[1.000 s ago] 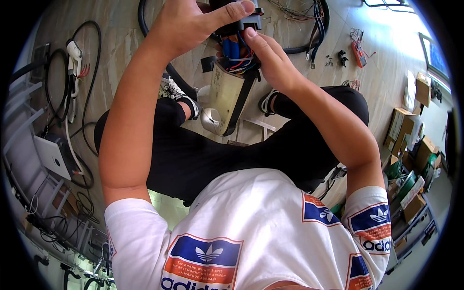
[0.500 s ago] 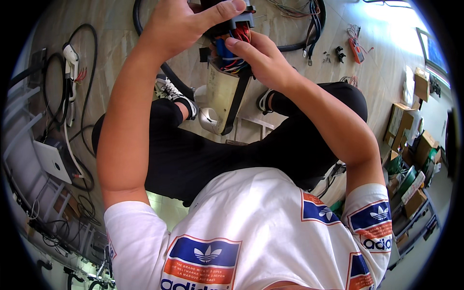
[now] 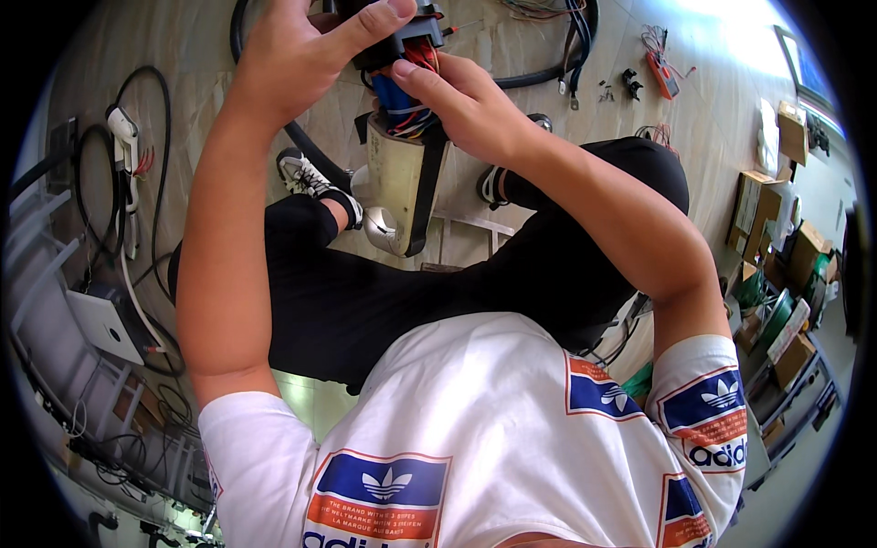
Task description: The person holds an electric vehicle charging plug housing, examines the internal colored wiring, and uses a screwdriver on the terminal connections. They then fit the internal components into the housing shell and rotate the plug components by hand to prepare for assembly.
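My left hand is closed around a black connector head at the top edge, its thumb lying across the head. A grey plastic collar sits on that head. Just below it, my right hand pinches at red wires, thumb and fingers close together. A blue-wrapped wire bundle runs from the head into the open upper end of a worn cream-and-black housing. That housing stands between my feet, with a rounded silver lower end. My fingers hide part of the wire joint.
A thick black cable curves behind the housing. To the right lie a red-orange meter with leads and small black parts. A white-handled connector with cable is at left. Cardboard boxes and a shelf line the right side.
The whole view has shifted slightly, so the housing and both hands appear further left. The grip of both hands looks much the same, with a little more of the blue wire bundle showing.
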Demonstrator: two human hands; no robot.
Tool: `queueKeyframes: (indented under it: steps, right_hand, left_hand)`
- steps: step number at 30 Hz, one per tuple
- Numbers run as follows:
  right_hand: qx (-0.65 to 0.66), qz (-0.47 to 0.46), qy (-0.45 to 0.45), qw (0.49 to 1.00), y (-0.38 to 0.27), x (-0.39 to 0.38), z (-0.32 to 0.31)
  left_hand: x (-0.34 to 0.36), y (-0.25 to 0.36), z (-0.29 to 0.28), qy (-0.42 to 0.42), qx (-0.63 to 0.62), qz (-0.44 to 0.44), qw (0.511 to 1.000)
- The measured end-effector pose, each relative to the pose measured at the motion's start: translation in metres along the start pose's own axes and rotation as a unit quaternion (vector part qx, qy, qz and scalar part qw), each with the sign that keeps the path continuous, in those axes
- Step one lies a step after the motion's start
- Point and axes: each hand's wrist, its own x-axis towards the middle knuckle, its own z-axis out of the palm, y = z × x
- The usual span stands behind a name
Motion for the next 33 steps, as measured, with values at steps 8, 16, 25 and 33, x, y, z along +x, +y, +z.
queueKeyframes:
  steps: [8, 16, 25, 33]
  right_hand:
    - [0.009, -0.026, 0.039, 0.999, 0.0, 0.0, 0.002]
    - [0.044, -0.018, 0.038, 0.998, 0.006, 0.002, 0.004]
    - [0.136, 0.041, 0.051, 0.988, 0.0, 0.002, 0.004]
    - [0.199, 0.032, 0.085, 0.976, -0.003, 0.008, -0.004]
  left_hand:
    - [0.002, -0.006, 0.001, 0.021, 0.021, 0.006, 1.0]
    - [0.002, -0.005, 0.002, 0.012, 0.031, 0.009, 0.999]
    - [0.003, -0.011, 0.001, 0.014, 0.057, 0.015, 0.998]
    - [-0.002, -0.001, -0.004, 0.011, 0.034, -0.072, 0.997]
